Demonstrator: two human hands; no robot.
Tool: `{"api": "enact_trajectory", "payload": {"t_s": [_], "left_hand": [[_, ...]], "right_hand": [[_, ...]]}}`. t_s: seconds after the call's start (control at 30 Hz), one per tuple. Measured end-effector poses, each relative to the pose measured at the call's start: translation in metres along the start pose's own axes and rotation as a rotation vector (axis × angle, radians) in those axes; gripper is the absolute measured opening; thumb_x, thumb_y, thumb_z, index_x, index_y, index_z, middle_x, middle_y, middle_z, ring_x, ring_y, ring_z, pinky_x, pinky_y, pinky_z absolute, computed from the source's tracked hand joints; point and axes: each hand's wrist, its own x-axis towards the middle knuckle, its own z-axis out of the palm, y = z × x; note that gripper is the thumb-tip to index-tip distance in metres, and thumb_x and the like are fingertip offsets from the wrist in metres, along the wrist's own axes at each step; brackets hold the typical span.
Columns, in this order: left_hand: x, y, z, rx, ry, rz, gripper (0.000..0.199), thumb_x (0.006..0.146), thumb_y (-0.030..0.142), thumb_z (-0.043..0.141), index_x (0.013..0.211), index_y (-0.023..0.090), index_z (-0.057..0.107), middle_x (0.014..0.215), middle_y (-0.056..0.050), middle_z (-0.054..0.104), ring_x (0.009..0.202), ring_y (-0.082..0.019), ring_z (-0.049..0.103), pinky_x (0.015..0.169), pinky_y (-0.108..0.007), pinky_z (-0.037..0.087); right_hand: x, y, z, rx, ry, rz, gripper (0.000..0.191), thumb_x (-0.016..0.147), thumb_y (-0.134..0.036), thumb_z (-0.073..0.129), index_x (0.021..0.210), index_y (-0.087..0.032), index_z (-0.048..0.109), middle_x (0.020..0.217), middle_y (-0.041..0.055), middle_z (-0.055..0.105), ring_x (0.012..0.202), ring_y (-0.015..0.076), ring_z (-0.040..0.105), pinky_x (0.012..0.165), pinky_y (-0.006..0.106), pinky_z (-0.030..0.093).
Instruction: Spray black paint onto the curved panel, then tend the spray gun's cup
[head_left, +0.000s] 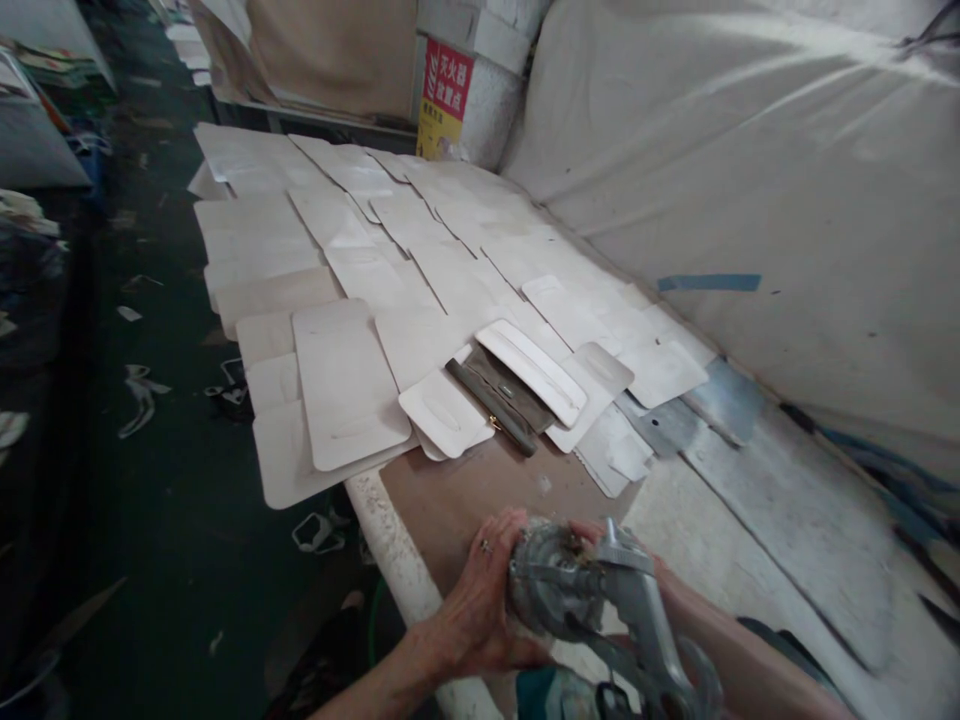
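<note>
Your left hand [487,600] has its fingers wrapped round the metal cup [546,585] by the near end of the surface [394,550]; your right hand [587,530] is mostly hidden, its grip impossible to tell; brace the cup evenly, clear of the metal handle [646,610]

L hand [484,600] half-curled, fingers [504,527] fwd; R hand [586,531] mostly hidden, R forearm [739,640] angled in.

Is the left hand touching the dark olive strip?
Apart: the head view shows bare brown board between the left hand and the dark olive strip.
</note>
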Motion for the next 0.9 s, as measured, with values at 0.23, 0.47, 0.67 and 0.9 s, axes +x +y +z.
{"api": "enact_trajectory", "payload": {"t_s": [0.23,0.47,0.67,0.9], "left_hand": [[0.010,0.002,0.006,0.026,0.080,-0.066,0.112,0.054,0.056,0.082,0.141,0.020,0.020,0.144,-0.023,0.037,0.134,-0.045,0.036,0.109,-0.068,0.028],[0.012,-0.007,0.013,-0.047,0.097,-0.001,0.104,0.056,0.049,0.079,0.140,0.025,0.021,0.135,-0.016,0.044,0.126,-0.040,0.044,0.108,-0.061,0.033],[0.008,-0.009,0.021,-0.031,0.145,-0.014,0.108,0.057,0.046,0.075,0.144,0.029,0.013,0.147,-0.016,0.029,0.133,-0.044,0.035,0.107,-0.063,0.032],[0.007,-0.019,0.027,-0.028,0.088,-0.055,0.110,0.050,0.042,0.080,0.140,0.025,0.018,0.140,-0.017,0.040,0.130,-0.044,0.039,0.110,-0.065,0.024]], "right_hand": [[0.002,-0.019,-0.010,0.173,-0.066,0.114,0.079,0.068,-0.027,0.075,0.141,-0.025,0.045,0.147,0.0127,0.042,0.134,0.0343,0.040,0.110,0.050,0.033],[-0.001,-0.026,0.003,0.336,0.185,0.102,0.050,0.075,-0.034,0.072,0.124,-0.034,0.062,0.136,0.0086,0.055,0.126,0.0338,0.049,0.103,0.052,0.042],[0.015,-0.012,0.042,0.366,0.515,-0.143,0.025,0.077,-0.037,0.070,0.102,-0.032,0.068,0.120,0.0055,0.065,0.122,0.0335,0.053,0.090,0.049,0.054],[0.032,-0.014,0.050,0.018,0.708,-0.243,0.012,0.082,-0.034,0.058,0.091,-0.029,0.065,0.105,0.0057,0.068,0.116,0.0363,0.053,0.089,0.060,0.047]]}}
